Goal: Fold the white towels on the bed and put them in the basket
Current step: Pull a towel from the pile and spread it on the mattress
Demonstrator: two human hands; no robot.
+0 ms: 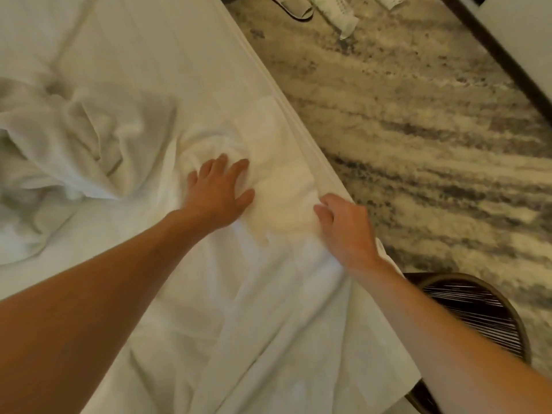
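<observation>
A small white towel (277,174) lies near the right edge of the bed (149,40), partly flat and bunched at its left end. My left hand (219,194) rests flat on the towel's bunched left part, fingers spread. My right hand (343,225) sits at the towel's near right corner by the bed edge, fingers curled on the cloth; whether it pinches the towel is unclear. A crumpled heap of white towels (68,150) lies further left on the bed. The dark woven basket (478,318) stands on the floor at the lower right, partly hidden by my right forearm.
Patterned grey and cream carpet (418,130) runs along the bed's right side. A slipper (294,7) and white packets (337,13) lie on the floor at the top. A dark furniture edge (507,55) crosses the upper right corner.
</observation>
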